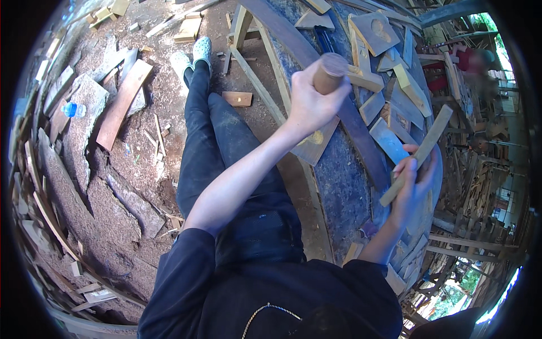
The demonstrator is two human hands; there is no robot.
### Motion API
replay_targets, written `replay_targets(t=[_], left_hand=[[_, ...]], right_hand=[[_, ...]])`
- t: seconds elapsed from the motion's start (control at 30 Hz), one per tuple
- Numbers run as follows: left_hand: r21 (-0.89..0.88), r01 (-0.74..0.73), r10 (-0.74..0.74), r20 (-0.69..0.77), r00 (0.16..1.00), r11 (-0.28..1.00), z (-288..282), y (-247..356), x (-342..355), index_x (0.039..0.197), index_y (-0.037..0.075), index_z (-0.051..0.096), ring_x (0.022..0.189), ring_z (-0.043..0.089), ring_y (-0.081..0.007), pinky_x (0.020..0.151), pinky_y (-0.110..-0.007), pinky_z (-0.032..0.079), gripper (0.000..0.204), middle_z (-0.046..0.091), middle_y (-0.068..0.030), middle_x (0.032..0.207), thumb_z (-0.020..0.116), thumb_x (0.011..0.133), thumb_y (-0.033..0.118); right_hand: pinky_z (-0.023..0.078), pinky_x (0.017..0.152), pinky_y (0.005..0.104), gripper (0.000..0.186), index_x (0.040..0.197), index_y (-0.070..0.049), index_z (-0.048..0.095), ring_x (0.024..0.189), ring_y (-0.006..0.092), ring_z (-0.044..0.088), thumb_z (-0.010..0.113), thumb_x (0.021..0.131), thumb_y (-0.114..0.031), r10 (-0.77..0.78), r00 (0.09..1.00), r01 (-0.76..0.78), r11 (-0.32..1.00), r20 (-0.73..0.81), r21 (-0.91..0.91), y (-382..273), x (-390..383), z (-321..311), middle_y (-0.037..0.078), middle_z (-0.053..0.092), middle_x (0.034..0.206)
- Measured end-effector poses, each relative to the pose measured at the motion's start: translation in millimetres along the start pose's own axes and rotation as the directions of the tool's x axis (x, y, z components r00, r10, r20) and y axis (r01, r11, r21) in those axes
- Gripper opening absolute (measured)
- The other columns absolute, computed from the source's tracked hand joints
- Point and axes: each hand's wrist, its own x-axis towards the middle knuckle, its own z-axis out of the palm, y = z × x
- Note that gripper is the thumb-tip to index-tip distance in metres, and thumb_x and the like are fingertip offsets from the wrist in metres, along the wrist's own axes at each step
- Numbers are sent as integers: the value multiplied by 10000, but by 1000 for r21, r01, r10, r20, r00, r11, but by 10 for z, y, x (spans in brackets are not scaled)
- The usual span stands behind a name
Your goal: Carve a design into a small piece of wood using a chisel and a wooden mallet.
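Sawdust and scrap timber spread across an open-sided workshop floor (144, 189) beside a long, scuffed wooden workbench (344, 186). Fingers of the left hand (316, 100) wrap tightly around a thick, round brown wooden cylinder (333, 66), raised over the bench with its flat end up. Fingers of the right hand (416, 183) close around a narrow, straight strip of pale wood (431, 133), held at a slant above the bench's right side. Between the hands runs a long, dark brown beam (364, 141); wood offcuts crowd beyond it, among them a light board with a round hollow (379, 29). Farther left, a reddish-brown plank (124, 104) lies near a clear, blue-capped bottle (73, 109). Pale, perforated clogs (201, 52) rest on the ground.
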Motion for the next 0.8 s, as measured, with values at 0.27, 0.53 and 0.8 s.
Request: replay_targets(t=[0.27,0.53,0.8], left_hand=[[63,-212,203,125,971,975,257,-36,-91,931,14,700,742,781,-305,663,-363,571,221,730,-178,778,839,796,120],[87,-209,196,133,971,974,301,-115,-128,841,67,628,698,694,-415,613,-480,550,240,663,-174,706,804,699,147],[131,-282,259,168,951,950,273,-137,-182,825,50,600,700,701,-397,603,-463,543,287,668,-163,711,835,707,164]], right_hand=[[473,637,255,1030,1501,30,450,767,108,587,788,820,-665,-250,960,271,943,-128,195,-346,439,-186,101,643,1076],[493,751,257,857,1508,40,478,825,126,589,772,860,-439,-244,967,255,949,80,-187,-690,565,-110,79,622,1051],[456,710,261,822,1474,10,471,801,127,566,701,884,-513,-327,904,415,828,276,-377,-787,513,-40,79,610,1036]])
